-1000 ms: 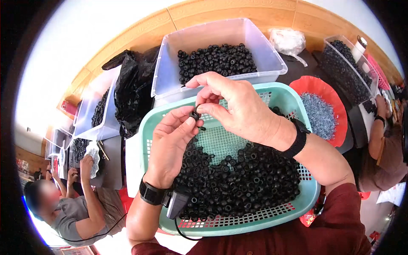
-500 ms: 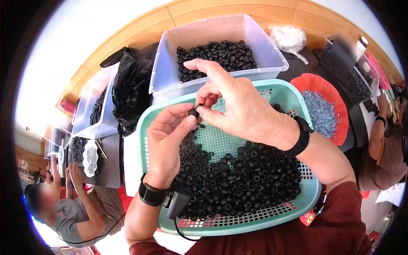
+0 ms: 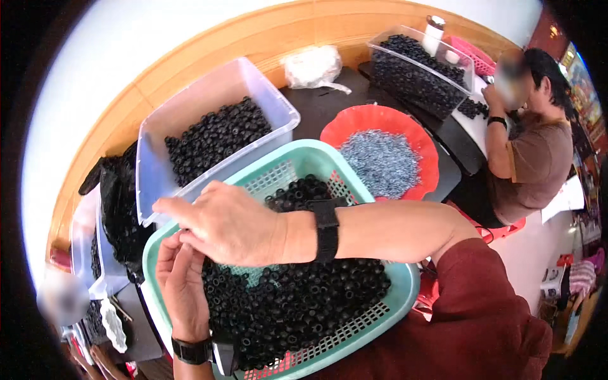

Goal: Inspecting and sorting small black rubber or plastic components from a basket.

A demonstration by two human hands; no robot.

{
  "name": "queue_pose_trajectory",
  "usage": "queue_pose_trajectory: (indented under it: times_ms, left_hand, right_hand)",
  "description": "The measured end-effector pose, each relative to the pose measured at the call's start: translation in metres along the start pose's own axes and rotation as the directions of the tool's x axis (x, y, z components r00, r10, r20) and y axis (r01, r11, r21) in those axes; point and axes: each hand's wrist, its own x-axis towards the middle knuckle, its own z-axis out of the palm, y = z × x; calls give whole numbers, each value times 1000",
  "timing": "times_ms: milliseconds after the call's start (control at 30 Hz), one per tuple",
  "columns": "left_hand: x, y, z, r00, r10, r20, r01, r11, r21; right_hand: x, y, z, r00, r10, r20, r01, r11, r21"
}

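My left hand (image 3: 183,288) is raised at the left side of a green plastic basket (image 3: 410,288), its fingers and thumb closed in a pinch. My right hand (image 3: 237,231) reaches across from the right and meets those fingertips, with its index finger stretched out and the thumb low. Its back hides most of what the fingers hold; a moment earlier a small black ring-shaped plastic part showed there. Under both hands, the basket holds a heap of similar black parts (image 3: 304,310), with a patch of green mesh bottom showing. Dark bands are on both my wrists.
Beyond the basket stands a clear bin (image 3: 149,171) of black parts. A red scalloped bowl (image 3: 427,164) of small bluish-silver pieces is right of it. Farther off are a black plastic bag (image 3: 120,209), a white bag (image 3: 311,66), another filled bin (image 3: 421,76) and a seated co-worker (image 3: 538,145).
The view has swung to the right, so basket and bins sit farther left. My right hand has turned over, its back now covering the fingertips and the black part.
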Motion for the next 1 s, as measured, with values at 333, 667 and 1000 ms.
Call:
queue_pose_trajectory:
  times_ms: [333,667,1000]
  left_hand:
    - [0,-11,4,984,-177,-11,175,979,-100]
    - [-5,5,5,992,-120,37,122,991,-58]
    - [-5,10,8,990,-136,41,141,977,-161]
  right_hand:
    - [-13,6,16,963,-267,45,267,910,-318]
    - [-6,-3,5,920,-391,-31,355,864,-356]
    - [9,3,-8,963,-245,110,267,921,-283]
